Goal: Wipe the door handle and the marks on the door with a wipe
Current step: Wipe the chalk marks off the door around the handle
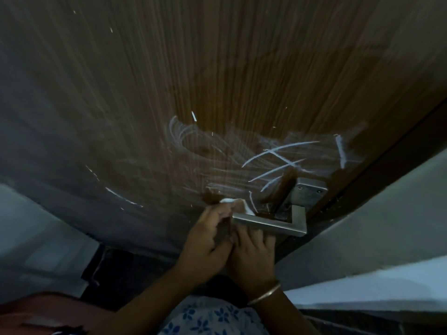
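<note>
**Door** (217, 68): brown wood grain, fills most of view. Light is dim.

**Handle** (268, 224): L-shaped square-section metal lever on a square plate w/ screws. It sits close to the door edge, free end pointing away from that edge.

**Marks** (278, 154): white strokes and smears on door, directly above handle.
- Crossed lines lie nearest the plate.
- A curved swirl lies farther out, above lever's free end.
- One upright stroke is above the plate, edge side.
- A few stray dashes lie well beyond the free end.

**Wipe** (247, 208): white, small, bunched, against door just above handle's free end. Only two bits show, rest hidden by fingers.

**L hand** (208, 238): at handle's free end. Fingers (219, 211) are together and curled, pinching the wipe at the tips. Wipe pokes out past fingertips toward the plate.

**R hand** (254, 252): just below handle, touching L hand. Fingers lie together and reach up to the lever's underside, tips hidden by it. Prob. touching; can't tell if clamped on it.

**Bangle** (263, 293): gold-tone, on R wrist, below handle.

**Cloth** (212, 317): blue floral print, well below handle, under both forearms.

**Frame** (387, 163): dark strip just beside plate.
</note>
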